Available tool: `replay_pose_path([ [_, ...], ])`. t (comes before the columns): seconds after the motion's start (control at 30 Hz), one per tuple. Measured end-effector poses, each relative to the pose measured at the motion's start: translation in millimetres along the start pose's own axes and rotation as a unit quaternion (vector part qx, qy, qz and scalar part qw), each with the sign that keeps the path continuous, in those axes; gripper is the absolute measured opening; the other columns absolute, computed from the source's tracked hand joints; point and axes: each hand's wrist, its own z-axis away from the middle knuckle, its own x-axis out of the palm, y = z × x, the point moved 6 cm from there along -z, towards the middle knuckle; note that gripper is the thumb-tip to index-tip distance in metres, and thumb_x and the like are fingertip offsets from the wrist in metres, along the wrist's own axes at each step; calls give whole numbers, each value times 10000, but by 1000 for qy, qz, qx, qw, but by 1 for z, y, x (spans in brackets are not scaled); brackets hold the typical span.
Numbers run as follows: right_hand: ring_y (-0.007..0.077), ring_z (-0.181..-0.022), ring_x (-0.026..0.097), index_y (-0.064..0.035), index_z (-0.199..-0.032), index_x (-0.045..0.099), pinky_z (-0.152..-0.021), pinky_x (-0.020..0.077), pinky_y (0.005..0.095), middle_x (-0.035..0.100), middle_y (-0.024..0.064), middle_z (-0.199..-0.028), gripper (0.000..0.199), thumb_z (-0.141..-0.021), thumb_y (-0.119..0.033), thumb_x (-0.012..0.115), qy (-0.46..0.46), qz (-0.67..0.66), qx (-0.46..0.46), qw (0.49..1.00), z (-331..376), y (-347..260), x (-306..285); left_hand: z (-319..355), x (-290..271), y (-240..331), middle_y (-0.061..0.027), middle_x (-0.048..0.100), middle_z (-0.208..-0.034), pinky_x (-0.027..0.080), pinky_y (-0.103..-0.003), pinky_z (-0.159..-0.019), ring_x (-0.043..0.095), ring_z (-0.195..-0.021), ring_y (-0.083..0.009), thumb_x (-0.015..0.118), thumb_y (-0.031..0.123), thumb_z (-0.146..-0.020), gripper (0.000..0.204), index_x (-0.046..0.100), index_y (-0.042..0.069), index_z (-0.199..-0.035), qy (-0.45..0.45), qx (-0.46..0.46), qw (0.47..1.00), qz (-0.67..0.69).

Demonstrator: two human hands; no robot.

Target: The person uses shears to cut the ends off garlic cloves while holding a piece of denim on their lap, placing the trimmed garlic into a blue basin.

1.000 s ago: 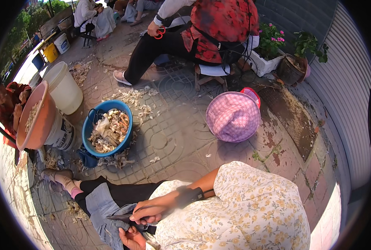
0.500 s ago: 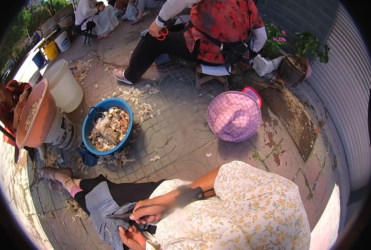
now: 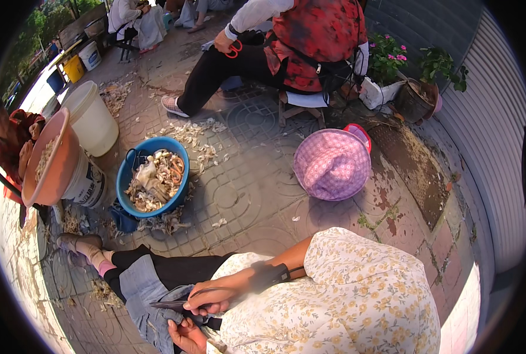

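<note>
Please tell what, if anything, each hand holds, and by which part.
The right hand holds dark, pointed metal scissors by the looped handle; whether the left hand holds anything is unclear.

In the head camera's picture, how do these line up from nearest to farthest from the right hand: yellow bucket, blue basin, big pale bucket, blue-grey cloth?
From the right hand:
1. Blue-grey cloth, right by it
2. Blue basin, ahead, left
3. Big pale bucket, beyond the basin
4. Yellow bucket, far upper left
</note>
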Motion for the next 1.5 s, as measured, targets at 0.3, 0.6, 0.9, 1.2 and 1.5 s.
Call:
replay_pose_path([
  [0.3, 13, -460, 314, -84, -793, 547, -400, 229, 178, 383, -76, -578, 432, -912, -496, 491, 11, 36, 23, 999, 15, -13, 8, 8, 15, 0, -87, 557, -737, 421, -313, -740, 513, -743, -187, 567, 254, -899, 247, 534, 24, -813, -1, 16, 1000, -3],
  [0.6, 15, -421, 331, -71, -791, 554, -359, 232, 183, 408, -62, -557, 429, -918, -477, 490, 3, 24, 30, 999, 3, -4, 4, 18, 30, 0, -102, 562, -755, 424, -308, -701, 509, -726, -188, 583, 210, -886, 207, 529, 17, -833, 28, 65, 997, 3],
  [0.9, 3, -476, 294, -62, -890, 539, -377, 209, 171, 399, -55, -660, 357, -954, -405, 460, -35, -25, 59, 997, -12, 12, -4, 22, 36, -3, -99, 545, -765, 424, -291, -648, 492, -681, -186, 579, 171, -884, 184, 510, 1, -874, 24, 56, 998, 34],
  [1.2, -6, -449, 302, -68, -921, 544, -363, 218, 160, 415, -62, -637, 342, -953, -398, 458, -27, -33, 87, 995, -12, 6, -3, 22, 34, -8, -91, 537, -757, 416, -295, -703, 492, -725, -193, 558, 209, -898, 201, 525, 14, -865, 48, 29, 998, 35],
  [1.5, 0, -482, 353, -42, -935, 538, -384, 242, 168, 459, -39, -708, 315, -974, -340, 443, -32, -29, 84, 996, -21, 16, -14, 24, 39, -5, -70, 563, -769, 429, -286, -670, 499, -703, -180, 511, 136, -925, 136, 546, 22, -860, 74, 39, 995, 60],
])
